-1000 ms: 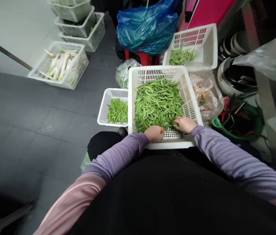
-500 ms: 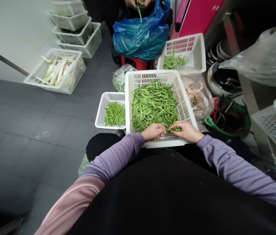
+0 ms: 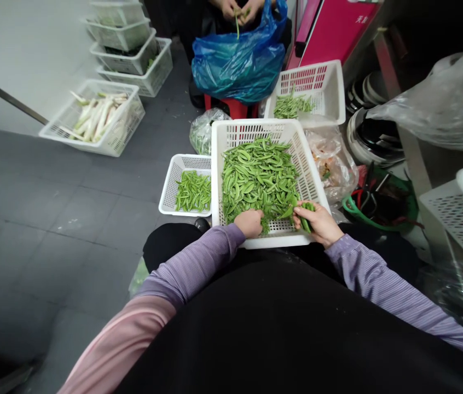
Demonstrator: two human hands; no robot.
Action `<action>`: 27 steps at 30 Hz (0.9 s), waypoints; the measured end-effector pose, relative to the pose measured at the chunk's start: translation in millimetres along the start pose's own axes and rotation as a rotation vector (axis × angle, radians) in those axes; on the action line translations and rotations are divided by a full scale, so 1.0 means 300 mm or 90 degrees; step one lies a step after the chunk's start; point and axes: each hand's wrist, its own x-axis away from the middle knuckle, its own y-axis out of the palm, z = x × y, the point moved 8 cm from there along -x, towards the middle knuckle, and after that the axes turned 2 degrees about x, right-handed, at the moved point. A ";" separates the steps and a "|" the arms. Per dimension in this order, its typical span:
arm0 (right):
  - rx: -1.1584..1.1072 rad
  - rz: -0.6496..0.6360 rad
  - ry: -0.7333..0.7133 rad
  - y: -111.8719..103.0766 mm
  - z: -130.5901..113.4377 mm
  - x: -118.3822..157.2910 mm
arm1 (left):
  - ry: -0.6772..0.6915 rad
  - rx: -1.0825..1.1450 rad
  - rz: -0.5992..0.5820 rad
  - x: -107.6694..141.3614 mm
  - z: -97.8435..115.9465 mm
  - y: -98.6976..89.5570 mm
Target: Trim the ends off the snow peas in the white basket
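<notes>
Barely inside basket rim (image 3: pixel 275 241): left hand (image 3: pixel 250 223) on peas (image 3: pixel 259 178), right hand (image 3: pixel 317 220) pinching.

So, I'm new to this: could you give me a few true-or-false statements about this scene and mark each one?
1. The right hand holds a few snow pea pods. True.
2. A co-worker's hands hold a green pod above a blue plastic bag. True.
3. The left hand is inside the small basket. False: it is at the snow peas in the large white plastic basket.
4. The white radishes lie in the blue plastic bag. False: the white radishes lie in a separate white plastic basket on the floor.
</notes>
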 end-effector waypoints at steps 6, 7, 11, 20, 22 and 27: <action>0.003 -0.009 0.053 0.002 0.052 -0.001 | 0.165 0.195 -0.022 0.037 0.125 -0.036; 0.070 0.000 0.060 -0.008 0.060 -0.003 | 0.165 0.177 -0.050 0.040 0.132 -0.026; 0.578 0.117 -0.076 -0.085 -0.015 -0.011 | 0.123 -0.034 -0.056 0.040 0.105 -0.022; 0.876 -0.297 -0.337 0.175 -0.040 0.011 | 0.194 -0.145 -0.018 0.069 0.129 -0.049; 0.758 -0.215 -0.289 0.184 -0.060 -0.004 | 0.188 -0.099 0.079 0.068 0.129 -0.099; 0.140 -0.064 -0.037 0.101 -0.040 -0.051 | 0.174 0.010 0.228 0.063 0.113 -0.158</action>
